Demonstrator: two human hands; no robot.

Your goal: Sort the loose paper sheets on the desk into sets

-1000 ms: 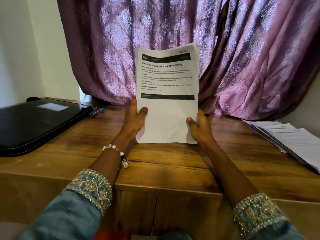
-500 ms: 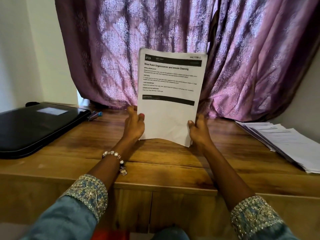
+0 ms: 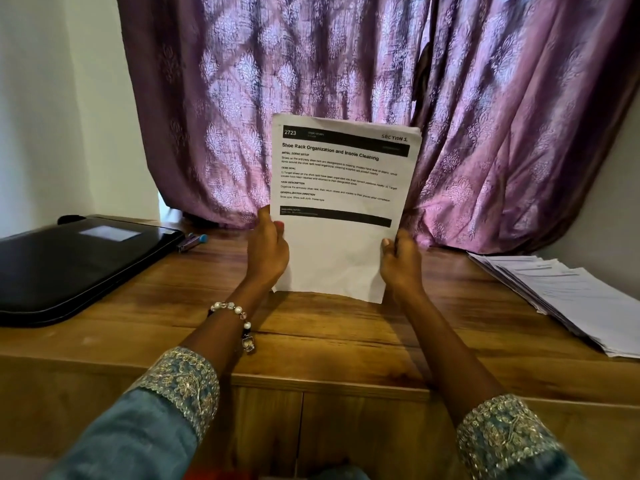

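I hold a thin set of sheets (image 3: 341, 209) upright over the middle of the wooden bench (image 3: 346, 344), its bottom edge at or just above the wood and its printed page facing me. My left hand (image 3: 268, 252) curls round the lower left edge and my right hand (image 3: 398, 263) round the lower right edge, thumbs in front. Paper this light and limp should flop or fan if pinched at one corner, so I judge a grip on both side edges best; a splayed pile (image 3: 568, 292) lies to the set's right.
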